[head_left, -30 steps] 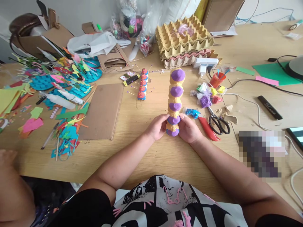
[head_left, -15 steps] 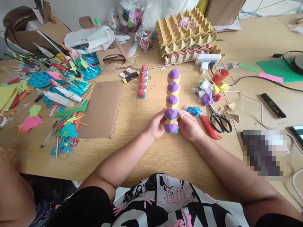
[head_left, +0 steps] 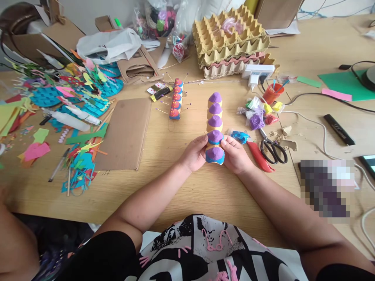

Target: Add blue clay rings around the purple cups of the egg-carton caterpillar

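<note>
Between my two hands is an egg-carton strip [head_left: 215, 121], a row of several bumps with purple tops over yellow, the nearest ones edged in blue. My left hand [head_left: 195, 153] pinches its left side near the close end. On the opposite side my right hand [head_left: 235, 153] grips it, thumb resting by the blue edge. The far end points away from me and the strip is held above the table. Beyond it and to the left stands a finished-looking red and blue carton caterpillar [head_left: 176, 99] with thin pin-like legs.
Right of my hands lie a blue clay packet [head_left: 240, 136], a red cutter [head_left: 260, 157], black scissors [head_left: 274, 151] and purple clay [head_left: 256, 119]. Stacked egg trays [head_left: 231, 43] stand at the back. Cardboard [head_left: 124, 134], glue bottles [head_left: 68, 120] and paper scraps are left. Another person's arm [head_left: 17, 238] rests lower left.
The egg-carton strip has tipped, its far end now appearing lower and the bumps closer together. Both hands keep hold of it in nearly the same place.
</note>
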Action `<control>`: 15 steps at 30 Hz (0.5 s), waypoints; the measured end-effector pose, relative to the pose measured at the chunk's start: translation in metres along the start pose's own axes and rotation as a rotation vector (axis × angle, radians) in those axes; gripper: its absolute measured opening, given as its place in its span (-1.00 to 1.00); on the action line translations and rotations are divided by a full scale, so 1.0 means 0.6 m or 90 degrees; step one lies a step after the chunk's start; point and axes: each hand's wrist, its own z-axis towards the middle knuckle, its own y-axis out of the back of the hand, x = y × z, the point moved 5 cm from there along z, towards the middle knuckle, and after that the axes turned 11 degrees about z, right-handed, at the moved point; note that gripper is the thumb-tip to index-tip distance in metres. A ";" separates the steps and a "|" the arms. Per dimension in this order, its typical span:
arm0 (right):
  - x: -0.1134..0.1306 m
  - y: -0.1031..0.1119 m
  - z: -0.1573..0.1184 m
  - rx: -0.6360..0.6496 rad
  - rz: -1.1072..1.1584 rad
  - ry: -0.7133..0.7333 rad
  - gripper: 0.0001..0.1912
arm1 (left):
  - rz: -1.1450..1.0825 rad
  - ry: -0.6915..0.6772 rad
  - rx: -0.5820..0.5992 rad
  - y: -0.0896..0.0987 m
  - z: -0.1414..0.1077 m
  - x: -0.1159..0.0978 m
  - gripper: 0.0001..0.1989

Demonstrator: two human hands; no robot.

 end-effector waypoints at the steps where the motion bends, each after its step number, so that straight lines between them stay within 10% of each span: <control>1: 0.001 0.000 0.000 -0.004 -0.004 0.006 -0.55 | 0.003 0.002 -0.004 0.000 0.000 0.001 -0.68; 15: 0.030 0.003 0.000 -0.037 -0.076 0.051 -0.47 | 0.117 -0.094 -0.029 0.005 0.001 -0.012 -0.46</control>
